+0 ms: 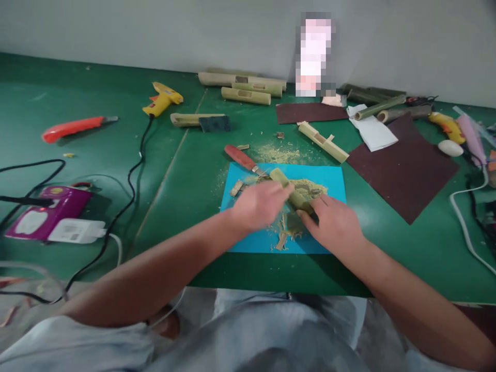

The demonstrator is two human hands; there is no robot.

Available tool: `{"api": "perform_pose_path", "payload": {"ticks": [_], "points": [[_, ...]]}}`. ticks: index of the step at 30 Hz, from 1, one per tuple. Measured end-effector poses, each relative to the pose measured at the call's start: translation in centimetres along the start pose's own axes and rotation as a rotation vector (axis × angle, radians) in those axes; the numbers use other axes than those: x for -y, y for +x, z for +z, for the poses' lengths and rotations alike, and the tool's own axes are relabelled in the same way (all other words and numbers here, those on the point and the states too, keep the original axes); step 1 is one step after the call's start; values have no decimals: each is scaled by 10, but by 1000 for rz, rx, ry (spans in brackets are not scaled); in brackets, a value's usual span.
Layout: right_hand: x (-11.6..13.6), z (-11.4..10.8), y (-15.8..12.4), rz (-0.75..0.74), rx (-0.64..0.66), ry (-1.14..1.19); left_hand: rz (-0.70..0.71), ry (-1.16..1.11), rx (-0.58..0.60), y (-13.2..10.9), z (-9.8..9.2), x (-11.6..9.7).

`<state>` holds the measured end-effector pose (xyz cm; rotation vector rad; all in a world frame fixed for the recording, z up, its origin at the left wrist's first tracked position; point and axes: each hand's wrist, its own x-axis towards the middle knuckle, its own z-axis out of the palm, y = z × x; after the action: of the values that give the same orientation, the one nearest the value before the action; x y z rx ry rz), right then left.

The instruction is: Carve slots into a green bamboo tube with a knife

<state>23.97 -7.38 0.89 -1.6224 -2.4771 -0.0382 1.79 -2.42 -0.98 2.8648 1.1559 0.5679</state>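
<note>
A green bamboo tube [279, 177] lies at a slant over a blue sheet [248, 243] in the head view. My right hand [337, 219] is closed around its near end, thumb below and fingers above. At the tube's middle is my left hand [261, 204], slightly blurred, with curled fingers pressed against the bamboo. Anything inside those left fingers is hidden. Just beyond my left hand rests a knife [242, 157] with a red-brown handle, its blade on the sheet. Shavings and bamboo chips [282, 240] are scattered around, and a dark flat piece [295, 222] shows under the tube.
Cut bamboo pieces [246, 96] lie at the back, and a notched one [323, 143] nearer. A yellow glue gun [160, 99], red cutter [75, 129] and purple power strip [58, 212] with cables occupy the left. Brown sheets [406, 170] and white paper [374, 129] are at right.
</note>
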Motion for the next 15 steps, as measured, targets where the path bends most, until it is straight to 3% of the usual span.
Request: {"api": "perform_pose_path", "payload": {"ticks": [2,7,12,15], "points": [[0,0,0,-7,6,-3,55,46,44,0,-1,-2],[1,-2,1,14,7,-6,-104,84,-51,2,-4,1],[1,-1,0,-4,20,-11,42,-44,13,-2,-2,-14],[1,0,0,8,9,-1,-75,-8,-52,-1,-2,-6]]}}
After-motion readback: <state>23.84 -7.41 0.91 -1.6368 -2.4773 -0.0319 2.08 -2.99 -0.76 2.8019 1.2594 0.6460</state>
